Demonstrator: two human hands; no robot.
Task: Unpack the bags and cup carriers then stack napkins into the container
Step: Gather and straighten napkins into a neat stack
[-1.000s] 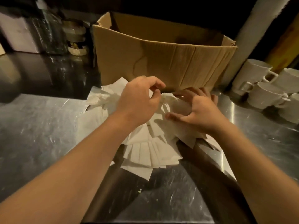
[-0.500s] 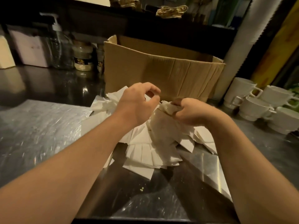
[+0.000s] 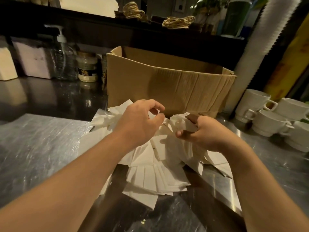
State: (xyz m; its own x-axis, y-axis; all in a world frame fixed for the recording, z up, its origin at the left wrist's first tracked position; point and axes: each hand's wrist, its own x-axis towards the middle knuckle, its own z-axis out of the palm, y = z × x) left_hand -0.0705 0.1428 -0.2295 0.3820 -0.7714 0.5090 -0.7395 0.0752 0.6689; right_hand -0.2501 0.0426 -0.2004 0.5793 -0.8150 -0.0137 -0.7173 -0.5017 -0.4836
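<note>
1. You are working in dim, warm yellow light; the cardboard box [image 3: 168, 87] is the best-lit surface, and the shelf behind it sinks into near black.
2. In front of the box, your arms throw broad dark shadows across the steel counter [image 3: 36, 141].
3. Left of the box, that counter gives off patchy white glare.
4. Straight lines bow towards the frame edges, far from the box.
5. Detail is soft throughout.
</note>
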